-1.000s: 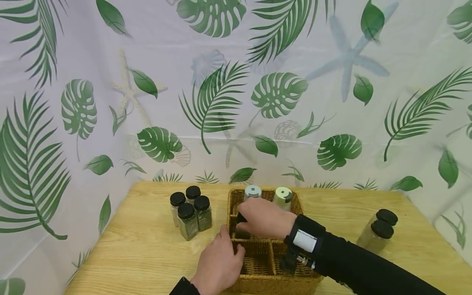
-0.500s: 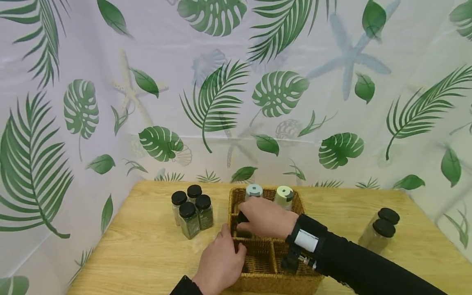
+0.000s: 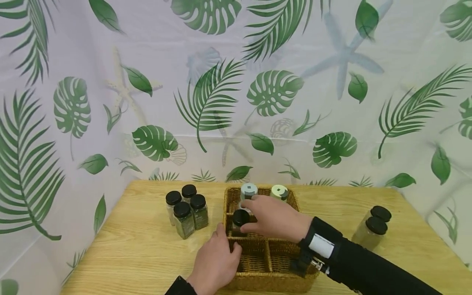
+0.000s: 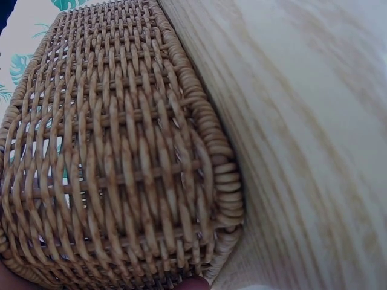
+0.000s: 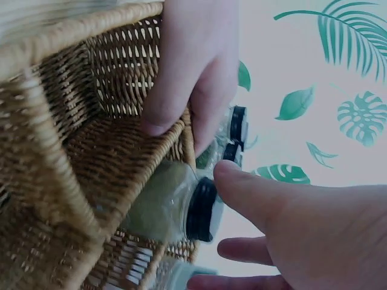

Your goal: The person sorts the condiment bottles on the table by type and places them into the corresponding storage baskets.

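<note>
A wicker basket (image 3: 273,282) with several compartments stands on the table. My left hand (image 3: 215,260) holds its left rim, thumb inside and fingers outside. In the middle-left compartment sits a glass spice jar (image 5: 160,202) with a black lid (image 3: 241,217). My right hand (image 3: 274,217) is spread over that jar, thumb right beside the lid and fingers apart. Behind it, in the far compartments, stand a bottle with a pale blue top (image 3: 249,189) and one with a pale yellow top (image 3: 279,191). The left wrist view is mostly filled by the basket's woven side (image 4: 115,139).
Several black-lidded spice jars (image 3: 184,223) stand grouped left of the basket on the wooden table (image 3: 121,246). Two more black-lidded jars (image 3: 368,235) stand at the right. A leaf-patterned cloth (image 3: 221,102) hangs behind the table.
My right hand has loosened from the black-lidded jar and shifted slightly right, so the lid now shows. The left hand stays on the basket rim.
</note>
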Action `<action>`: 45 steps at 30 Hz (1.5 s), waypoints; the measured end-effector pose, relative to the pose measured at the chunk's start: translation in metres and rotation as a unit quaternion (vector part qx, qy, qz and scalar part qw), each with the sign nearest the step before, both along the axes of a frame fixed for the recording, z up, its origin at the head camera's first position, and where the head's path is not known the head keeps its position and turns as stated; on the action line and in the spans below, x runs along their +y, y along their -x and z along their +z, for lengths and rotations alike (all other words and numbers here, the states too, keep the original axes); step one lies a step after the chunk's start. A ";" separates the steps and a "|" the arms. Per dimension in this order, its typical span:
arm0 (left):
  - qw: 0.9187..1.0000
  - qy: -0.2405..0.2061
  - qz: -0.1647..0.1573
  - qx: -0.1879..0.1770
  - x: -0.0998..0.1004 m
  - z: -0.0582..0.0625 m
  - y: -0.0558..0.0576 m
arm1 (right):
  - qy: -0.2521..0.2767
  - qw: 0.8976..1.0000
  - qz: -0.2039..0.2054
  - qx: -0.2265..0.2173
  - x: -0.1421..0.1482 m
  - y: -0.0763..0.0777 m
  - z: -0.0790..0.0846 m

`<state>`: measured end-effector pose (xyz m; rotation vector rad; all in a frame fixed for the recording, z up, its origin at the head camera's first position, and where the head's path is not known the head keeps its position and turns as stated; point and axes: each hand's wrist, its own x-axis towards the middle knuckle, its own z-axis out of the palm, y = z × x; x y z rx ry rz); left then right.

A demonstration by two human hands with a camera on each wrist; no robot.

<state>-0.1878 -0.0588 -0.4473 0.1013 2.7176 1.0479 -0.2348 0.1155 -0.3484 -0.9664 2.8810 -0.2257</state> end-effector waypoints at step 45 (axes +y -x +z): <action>1.000 0.006 0.006 0.004 0.002 0.003 -0.005 | -0.030 0.985 -0.150 0.078 0.177 -0.047 0.018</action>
